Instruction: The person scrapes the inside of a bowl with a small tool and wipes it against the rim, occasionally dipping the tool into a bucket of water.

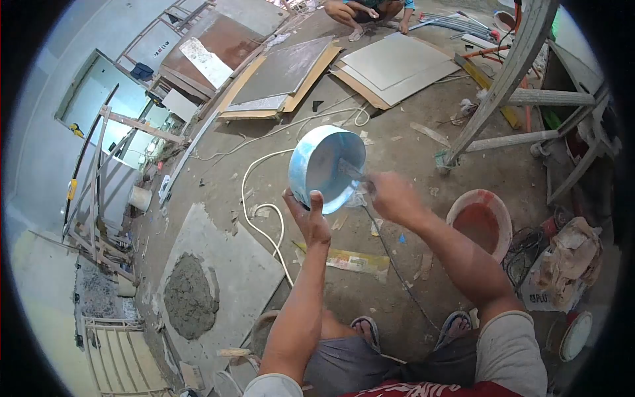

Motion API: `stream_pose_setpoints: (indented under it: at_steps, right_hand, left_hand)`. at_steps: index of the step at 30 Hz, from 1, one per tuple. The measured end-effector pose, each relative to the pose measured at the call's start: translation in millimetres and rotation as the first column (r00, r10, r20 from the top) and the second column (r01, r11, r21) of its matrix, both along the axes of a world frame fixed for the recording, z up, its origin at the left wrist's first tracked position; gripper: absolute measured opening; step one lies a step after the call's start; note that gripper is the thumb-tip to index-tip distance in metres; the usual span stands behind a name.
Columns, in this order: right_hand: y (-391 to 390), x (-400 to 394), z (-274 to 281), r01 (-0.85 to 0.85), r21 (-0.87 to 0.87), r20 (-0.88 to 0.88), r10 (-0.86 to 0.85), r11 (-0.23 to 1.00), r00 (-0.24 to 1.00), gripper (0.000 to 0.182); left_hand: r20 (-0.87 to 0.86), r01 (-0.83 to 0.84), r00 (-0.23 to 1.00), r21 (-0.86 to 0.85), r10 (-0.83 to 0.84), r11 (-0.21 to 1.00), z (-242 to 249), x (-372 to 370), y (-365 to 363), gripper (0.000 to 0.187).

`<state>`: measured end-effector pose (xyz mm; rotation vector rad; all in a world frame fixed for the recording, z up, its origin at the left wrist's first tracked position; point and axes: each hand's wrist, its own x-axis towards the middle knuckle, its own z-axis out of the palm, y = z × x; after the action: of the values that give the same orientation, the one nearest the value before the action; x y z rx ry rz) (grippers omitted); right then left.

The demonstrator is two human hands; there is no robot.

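A round light-blue tub [301, 165] with a pale coating inside is held up in front of me, tilted toward my right. My left hand [309, 220] grips it from below, with the thumb up against its side. In my right hand [397, 198] is a scraper [349, 170], its fingers wrapped round the handle. The scraper's blade is inside the tub, near the right part of the inner wall. Its exact shape is partly hidden by the hand and the tub rim.
A mound of wet mortar [190, 296] lies on a grey board [246, 264] at left. At right stand a reddish-stained bucket [504, 221] and a wooden trestle [506, 86]. Large tiles [397, 63] lie on cardboard ahead, near a crouching person [370, 10]. A pale hose [246, 188] crosses the floor.
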<state>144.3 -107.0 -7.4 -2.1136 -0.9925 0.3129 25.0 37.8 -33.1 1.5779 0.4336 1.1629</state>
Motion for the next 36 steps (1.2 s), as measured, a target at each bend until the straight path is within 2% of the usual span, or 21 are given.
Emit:
stream_pose_setpoints:
  at_steps: [4,8,10,12,15,16,19,22,24,25,27,29,31,34,36]
  right_hand:
    - [5.7,-12.0,-3.1,-0.102,-0.003,-0.036,0.102,0.995,0.994,0.020]
    - [7.5,3.1,-13.4,-0.041,0.042,-0.036,0.043,0.998,0.998,0.020]
    - [8.7,-0.1,-10.3,0.000,0.083,-0.006,0.001,0.997,1.000,0.020]
    - [7.8,-12.7,-7.0,-0.122,0.089,0.005,0.122,0.989,0.992,0.019]
    - [6.2,-9.8,1.7,-0.103,0.070,-0.099,0.109,0.992,0.989,0.019]
    - [7.4,-5.1,-1.2,-0.105,0.066,-0.101,0.112,0.992,0.989,0.019]
    - [9.1,2.6,-7.4,-0.026,0.022,-0.036,0.027,0.999,0.999,0.024]
    - [9.5,-10.3,-9.9,-0.095,0.025,-0.031,0.096,0.995,0.995,0.024]
    - [10.2,-12.5,-12.2,-0.241,0.138,0.009,0.242,0.961,0.970,0.022]
    - [9.5,-9.1,-11.7,-0.244,0.138,0.005,0.245,0.960,0.969,0.022]
    - [5.2,5.5,-5.0,-0.040,0.095,-0.026,0.042,0.995,0.999,0.023]
    - [2.1,7.4,3.3,-0.019,0.048,0.001,0.019,0.999,1.000,0.023]
    - [0.9,3.2,7.9,0.010,0.004,0.027,-0.010,1.000,1.000,0.023]
    - [0.9,-8.2,6.7,-0.060,-0.017,0.007,0.060,0.998,0.998,0.024]
    - [1.3,-1.9,2.8,-0.061,-0.027,0.048,0.062,0.998,0.997,0.023]
  left_hand:
    - [-0.001,-0.038,0.999,-0.016,0.038,0.999,4.2,-1.7,0.8,0.076]
    - [0.037,-0.027,0.999,-0.049,0.029,0.998,0.3,-1.8,2.5,0.075]
    - [-0.016,-0.018,1.000,0.010,0.018,1.000,-3.0,-2.7,4.4,0.074]
    - [-0.013,-0.033,0.999,0.005,0.033,0.999,-2.9,-1.1,5.3,0.074]
    - [0.025,-0.047,0.999,-0.017,0.047,0.999,-1.0,1.7,4.7,0.073]
    - [0.067,-0.042,0.997,-0.033,0.044,0.999,-1.2,2.1,4.1,0.073]
    - [0.052,-0.015,0.998,-0.039,0.017,0.999,-2.1,2.2,0.8,0.073]
    - [0.003,-0.039,0.999,-0.039,0.040,0.998,-2.0,1.2,2.0,0.071]
    - [0.014,-0.059,0.998,-0.033,0.059,0.998,-0.6,1.3,5.8,0.069]
    - [0.027,-0.079,0.996,-0.032,0.080,0.996,0.3,0.1,6.9,0.068]
    - [0.043,-0.069,0.997,-0.043,0.071,0.997,3.1,-1.4,6.9,0.066]
    - [0.064,-0.058,0.996,-0.047,0.061,0.997,5.3,-1.8,5.8,0.064]
    - [-0.013,-0.097,0.995,0.078,0.099,0.992,4.4,-0.2,1.1,0.064]
    - [-0.033,-0.058,0.998,0.004,0.058,0.998,2.8,-2.3,7.6,0.065]
    - [-0.043,-0.079,0.996,0.031,0.080,0.996,6.2,-2.2,4.6,0.065]
